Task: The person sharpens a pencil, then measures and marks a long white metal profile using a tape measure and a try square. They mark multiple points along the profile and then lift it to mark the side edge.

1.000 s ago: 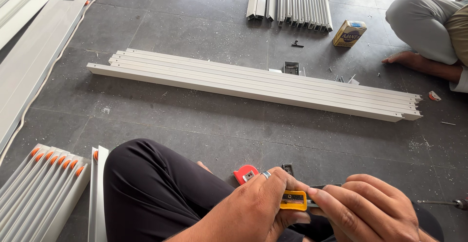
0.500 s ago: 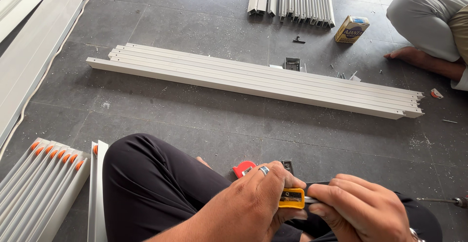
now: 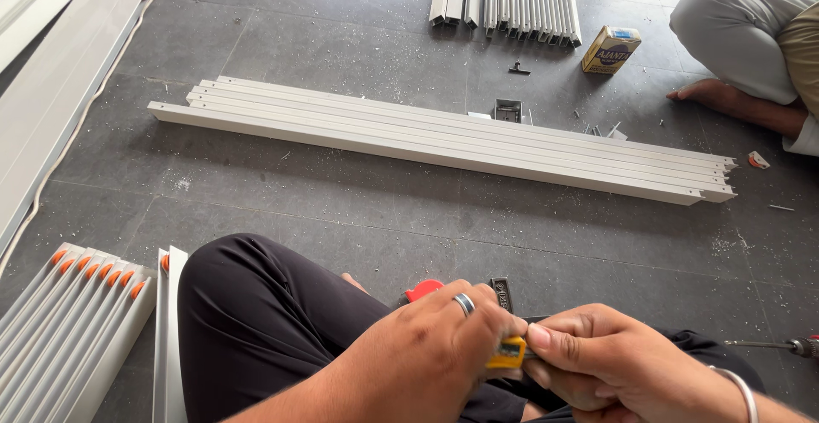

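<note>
— What's the room like from your feed?
— I see a dark grey tiled floor [image 3: 341, 39], dusty, in even daylight.
— Any furniture?
— I see only white rails [image 3: 444, 137] lying on it.

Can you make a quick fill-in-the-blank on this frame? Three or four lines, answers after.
1. Both the left hand and the right hand grip a small ____ tool between them.
2. The left hand wears a ____ on one finger.
3. The long white bars lie flat on the grey ____.
4. The small box near the other person's foot is mostly ____ in colour.

Missing words: yellow; ring; floor; yellow
</note>
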